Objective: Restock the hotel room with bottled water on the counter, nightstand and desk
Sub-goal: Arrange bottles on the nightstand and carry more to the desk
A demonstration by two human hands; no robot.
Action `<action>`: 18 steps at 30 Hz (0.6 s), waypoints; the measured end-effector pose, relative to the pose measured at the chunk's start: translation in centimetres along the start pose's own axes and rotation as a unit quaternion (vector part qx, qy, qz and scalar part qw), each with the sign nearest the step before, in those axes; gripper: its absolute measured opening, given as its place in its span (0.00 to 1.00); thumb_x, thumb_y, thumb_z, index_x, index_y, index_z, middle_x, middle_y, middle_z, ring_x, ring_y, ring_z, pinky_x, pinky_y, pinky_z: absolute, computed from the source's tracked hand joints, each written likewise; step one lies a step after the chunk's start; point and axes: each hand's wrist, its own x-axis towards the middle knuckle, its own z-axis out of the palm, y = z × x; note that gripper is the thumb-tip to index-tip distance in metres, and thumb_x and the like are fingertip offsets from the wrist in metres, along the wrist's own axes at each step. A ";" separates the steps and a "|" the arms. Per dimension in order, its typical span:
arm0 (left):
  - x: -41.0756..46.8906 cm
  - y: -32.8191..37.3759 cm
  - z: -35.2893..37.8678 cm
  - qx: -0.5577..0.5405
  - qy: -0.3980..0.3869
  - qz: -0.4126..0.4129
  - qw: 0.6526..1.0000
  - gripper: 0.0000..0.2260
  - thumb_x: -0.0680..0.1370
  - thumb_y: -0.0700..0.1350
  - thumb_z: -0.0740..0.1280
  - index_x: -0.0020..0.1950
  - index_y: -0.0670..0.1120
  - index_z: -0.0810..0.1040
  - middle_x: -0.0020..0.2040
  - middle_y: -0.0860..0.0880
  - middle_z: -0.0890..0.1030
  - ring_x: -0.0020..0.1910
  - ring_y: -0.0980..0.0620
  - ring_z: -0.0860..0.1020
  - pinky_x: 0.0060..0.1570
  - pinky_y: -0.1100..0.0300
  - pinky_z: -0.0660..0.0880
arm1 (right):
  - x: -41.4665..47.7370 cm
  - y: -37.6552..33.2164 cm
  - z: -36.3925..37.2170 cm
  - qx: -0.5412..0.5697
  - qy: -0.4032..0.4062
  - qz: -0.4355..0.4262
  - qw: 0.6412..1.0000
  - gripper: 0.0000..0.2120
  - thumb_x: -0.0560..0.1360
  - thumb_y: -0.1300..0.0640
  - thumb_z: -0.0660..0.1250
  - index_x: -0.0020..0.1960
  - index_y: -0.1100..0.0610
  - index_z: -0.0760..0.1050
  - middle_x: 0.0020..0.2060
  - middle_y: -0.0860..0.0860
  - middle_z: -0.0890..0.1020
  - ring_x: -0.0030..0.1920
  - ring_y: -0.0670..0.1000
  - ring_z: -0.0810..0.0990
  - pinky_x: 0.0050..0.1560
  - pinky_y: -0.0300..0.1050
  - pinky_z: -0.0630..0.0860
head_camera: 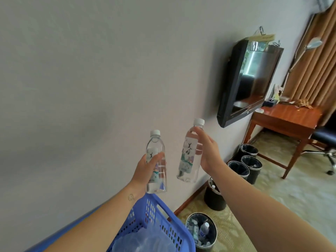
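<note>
The left hand grips one water bottle around its lower half, thumb across the label, holding it upright with its white cap on. The right hand grips a second water bottle from its right side, forefinger up near the neck. This bottle tilts slightly, with its capped top leaning right. The two bottles are in the air side by side, near each other but not touching, in front of a plain pale wall.

Below the left forearm sits a blue plastic basket with a crumpled clear plastic bag inside. To its right, on the patterned carpet, a row of black bins runs along the wall. The nearest bin holds a discarded bottle among other waste.

Farther right, a black television hangs on the wall. Beyond it stands the wooden counter, carrying small items at its far end that are too blurred to identify. A dark office chair stands at the counter's right, with a floor lamp and tan curtains behind.
</note>
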 end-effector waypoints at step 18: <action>-1.2 5.1 15.2 -0.038 -0.173 -0.003 0.984 0.21 0.70 0.55 0.73 0.55 0.42 0.77 0.39 0.45 0.83 0.37 0.47 0.82 0.38 0.54 0.79 | -2.8 -8.7 -11.2 0.124 -0.019 0.086 0.988 0.29 0.71 0.49 0.69 0.68 0.59 0.67 0.55 0.59 0.72 0.51 0.55 0.74 0.60 0.54 0.72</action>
